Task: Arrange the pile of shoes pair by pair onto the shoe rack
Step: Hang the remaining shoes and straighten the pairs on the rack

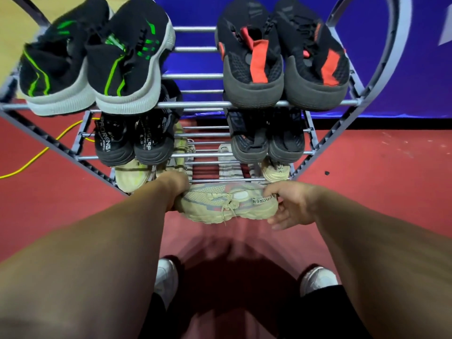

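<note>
Below the grey metal tube shoe rack [220, 104], both hands grip one beige knit lace-up sneaker [227, 204] sideways: left hand [175, 189] at the toe, right hand [291, 204] at the heel. Turn it heel-out, then slide it beside its mate on the bottom shelf.

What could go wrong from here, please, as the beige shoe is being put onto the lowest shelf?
1. The beige lace-up mesh sneaker, held sideways between the left hand and right hand, may catch its loose lace on the grey metal-bar shoe rack.
2. The bottom shelf looks crowded: the pale yellow sneaker could be knocked off.
3. Arms rising could bump the black sneakers with grey printing overhanging above.
</note>
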The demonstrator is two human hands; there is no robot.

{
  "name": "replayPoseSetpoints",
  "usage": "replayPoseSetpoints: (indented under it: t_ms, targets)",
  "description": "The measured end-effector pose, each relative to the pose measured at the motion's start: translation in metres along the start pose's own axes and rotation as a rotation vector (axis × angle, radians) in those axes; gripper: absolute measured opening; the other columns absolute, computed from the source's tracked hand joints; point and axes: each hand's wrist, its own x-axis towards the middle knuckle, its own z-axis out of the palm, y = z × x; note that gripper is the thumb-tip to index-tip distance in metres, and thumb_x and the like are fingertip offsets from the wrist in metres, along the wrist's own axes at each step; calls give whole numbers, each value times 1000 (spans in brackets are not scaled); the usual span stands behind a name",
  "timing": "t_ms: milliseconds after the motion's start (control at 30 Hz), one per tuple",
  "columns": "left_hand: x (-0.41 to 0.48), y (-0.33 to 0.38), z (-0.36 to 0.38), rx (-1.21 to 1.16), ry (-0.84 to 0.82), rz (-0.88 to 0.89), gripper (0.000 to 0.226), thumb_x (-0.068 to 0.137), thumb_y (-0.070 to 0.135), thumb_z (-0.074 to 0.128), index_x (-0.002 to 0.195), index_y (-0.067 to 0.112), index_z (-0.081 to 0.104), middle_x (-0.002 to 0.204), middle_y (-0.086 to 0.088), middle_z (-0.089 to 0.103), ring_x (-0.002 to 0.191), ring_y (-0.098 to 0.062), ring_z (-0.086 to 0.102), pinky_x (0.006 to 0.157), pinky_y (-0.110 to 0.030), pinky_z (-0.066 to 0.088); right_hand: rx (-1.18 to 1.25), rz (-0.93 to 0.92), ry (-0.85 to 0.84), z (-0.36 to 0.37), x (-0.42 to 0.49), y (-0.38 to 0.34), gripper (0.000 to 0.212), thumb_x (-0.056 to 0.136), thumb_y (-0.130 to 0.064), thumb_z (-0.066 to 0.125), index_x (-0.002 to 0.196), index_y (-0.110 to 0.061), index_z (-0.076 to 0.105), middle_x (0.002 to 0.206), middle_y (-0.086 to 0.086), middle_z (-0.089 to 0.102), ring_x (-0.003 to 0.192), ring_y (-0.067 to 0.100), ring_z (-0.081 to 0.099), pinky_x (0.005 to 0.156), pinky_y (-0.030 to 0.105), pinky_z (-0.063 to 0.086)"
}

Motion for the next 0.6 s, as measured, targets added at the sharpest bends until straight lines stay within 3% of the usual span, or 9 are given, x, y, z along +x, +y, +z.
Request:
replayPoseSetpoints:
  t_ms: [67, 100, 167, 267, 333, 433, 533, 600]
  targets:
    - [-2, 5, 6, -197, -70, -65, 15, 100, 11, 47, 98, 5, 61, 82, -9, 69, 67, -25, 67, 51, -33, 59, -52, 51, -22, -2, -3, 5, 25, 87, -24, 59, 100, -4, 66, 62, 10, 64, 67, 31, 70, 82, 50, 62]
    - [-1, 7, 9, -294, -101, -85, 15, 98, 15, 52, 102, 6, 64, 87, -8, 73, 72, -25, 71, 56, -34, 62, -58, 69, -24, -3, -4, 7, 26, 87, -23, 58, 101, -2, 66, 62, 10, 65, 67, 31, 71, 82, 49, 62]
    - [2, 13, 17, -472, -158, -89, 28, 94, 21, 61, 116, 6, 68, 100, -9, 78, 84, -26, 76, 68, -39, 63, -15, 81, -37, -5, -3, 8, 27, 92, -22, 57, 107, -1, 65, 68, 11, 65, 69, 30, 72, 82, 48, 62]
    - [8, 20, 29, -609, -200, -42, 35, 95, 21, 59, 122, 0, 68, 106, -15, 77, 92, -31, 76, 64, -41, 62, 102, 63, -70, -6, 0, 5, 24, 101, -21, 56, 114, -3, 65, 79, 11, 69, 76, 28, 74, 80, 47, 62]
    - [4, 23, 37, -689, -238, -26, 41, 98, 21, 51, 128, -4, 65, 115, -21, 74, 104, -37, 73, 80, -49, 61, 154, 54, -91, -5, 0, 4, 22, 105, -20, 54, 113, -3, 65, 87, 14, 74, 83, 29, 74, 81, 47, 61]
    - [8, 25, 49, -889, -247, 14, 37, 103, 20, 43, 120, -4, 65, 123, -24, 70, 112, -39, 69, 97, -53, 55, 280, 25, -112, 1, 3, 0, 25, 106, -17, 53, 123, 0, 60, 114, 18, 73, 94, 31, 76, 83, 47, 62]
    - [2, 25, 67, -898, -263, 7, 28, 104, 26, 45, 113, 6, 63, 123, -13, 69, 112, -28, 66, 110, -42, 45, 434, -43, -124, 13, 6, -9, 22, 108, -16, 52, 124, -2, 58, 111, 19, 73, 108, 31, 74, 91, 44, 61]
    - [3, 22, 79, -818, -298, -29, 44, 105, 37, 46, 136, 6, 55, 141, -13, 57, 128, -29, 56, 115, -42, 38, 526, -84, -125, 24, 7, -15, 20, 109, -18, 49, 119, -4, 59, 106, 17, 73, 113, 30, 72, 95, 42, 60]
